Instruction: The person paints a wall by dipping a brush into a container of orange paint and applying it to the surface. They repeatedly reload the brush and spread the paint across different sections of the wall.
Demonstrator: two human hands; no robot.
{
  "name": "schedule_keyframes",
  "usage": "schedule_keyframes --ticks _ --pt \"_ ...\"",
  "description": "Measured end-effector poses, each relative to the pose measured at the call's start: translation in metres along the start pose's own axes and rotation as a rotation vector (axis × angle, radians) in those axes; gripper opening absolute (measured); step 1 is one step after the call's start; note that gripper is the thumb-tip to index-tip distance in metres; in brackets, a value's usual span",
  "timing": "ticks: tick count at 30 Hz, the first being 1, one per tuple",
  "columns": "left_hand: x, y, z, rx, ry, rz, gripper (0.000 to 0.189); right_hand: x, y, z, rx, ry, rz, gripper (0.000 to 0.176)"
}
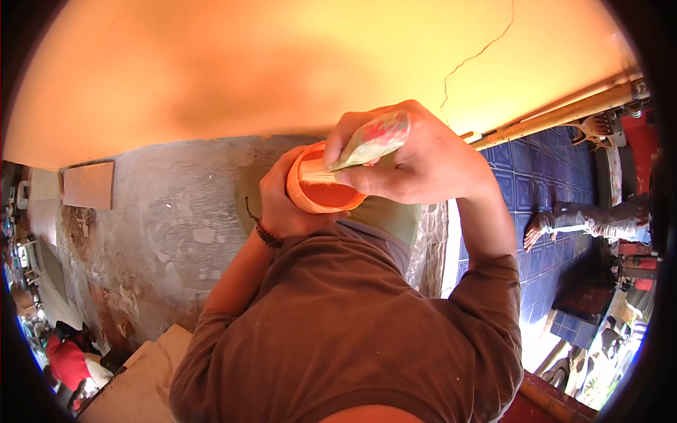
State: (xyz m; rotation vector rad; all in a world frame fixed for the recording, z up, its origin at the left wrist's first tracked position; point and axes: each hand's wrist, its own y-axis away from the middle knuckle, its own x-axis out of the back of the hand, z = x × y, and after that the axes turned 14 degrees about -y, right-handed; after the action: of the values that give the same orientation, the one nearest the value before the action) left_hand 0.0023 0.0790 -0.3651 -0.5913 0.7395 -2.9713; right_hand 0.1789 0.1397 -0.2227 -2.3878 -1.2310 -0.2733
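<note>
My left hand (278, 204) is wrapped round the side of an orange cup (321, 209) in front of my chest. Orange paint (331, 193) shows inside the cup. Above it, my right hand (409, 158) grips a paintbrush (374, 139) by its worn, paint-stained handle. The pale bristles point down into the cup, against its inner left side. Part of the cup's rim is hidden behind my right fingers.
An orange-yellow wall (282, 77) with a crack rises ahead. Grey, stained floor (183, 211) lies at left, with a flat board (88, 185). At right are blue tiles (518, 176), a wooden pole (564, 111) and another person's bare feet (539, 229).
</note>
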Motion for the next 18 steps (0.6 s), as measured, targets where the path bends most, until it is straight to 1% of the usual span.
schedule_keyframes --ticks 1,2,4,6,9,11,12,13,14,15,16,17,18 --pt "0.000 0.001 -0.002 0.001 0.007 -0.002 0.082 -0.002 0.000 0.000 0.063 0.051 -0.008 0.020" --pt "0.000 0.002 -0.004 -0.021 -0.011 -0.007 0.083 -0.002 0.000 -0.001 0.000 0.070 -0.038 0.020" --pt "-0.001 0.001 -0.005 -0.046 -0.026 -0.011 0.084 -0.004 0.001 -0.002 -0.017 0.054 -0.045 0.020" --pt "-0.002 0.001 -0.003 -0.018 0.007 0.021 0.080 -0.004 0.001 -0.004 -0.034 0.035 -0.050 0.019" --pt "0.001 -0.001 0.004 -0.043 -0.006 0.023 0.080 -0.001 -0.001 -0.010 -0.075 0.105 -0.095 0.020" --pt "0.002 -0.003 0.004 -0.046 0.020 0.002 0.081 0.004 0.001 -0.012 0.101 0.095 -0.018 0.020" --pt "0.003 -0.004 0.005 -0.047 0.046 -0.019 0.081 0.007 0.002 -0.016 0.102 0.095 -0.019 0.020" --pt "0.003 -0.005 0.006 -0.048 0.044 -0.017 0.081 0.011 0.002 -0.021 0.081 0.168 -0.036 0.020" --pt "0.003 -0.008 0.007 -0.022 0.111 -0.045 0.081 0.013 0.002 -0.024 0.062 0.240 -0.053 0.021" --pt "0.004 -0.009 0.007 0.002 0.177 -0.072 0.082 0.011 0.002 -0.023 0.068 0.241 -0.056 0.021" --pt "0.005 -0.010 0.004 0.036 0.254 -0.105 0.082 0.007 0.003 -0.020 0.163 0.353 -0.020 0.022" --pt "0.006 -0.012 0.003 0.035 0.251 -0.099 0.082 0.004 0.003 -0.018 0.259 0.463 0.017 0.023" --pt "0.007 -0.014 0.002 0.038 0.264 -0.112 0.082 0.005 0.005 -0.017 0.253 0.523 -0.004 0.026"
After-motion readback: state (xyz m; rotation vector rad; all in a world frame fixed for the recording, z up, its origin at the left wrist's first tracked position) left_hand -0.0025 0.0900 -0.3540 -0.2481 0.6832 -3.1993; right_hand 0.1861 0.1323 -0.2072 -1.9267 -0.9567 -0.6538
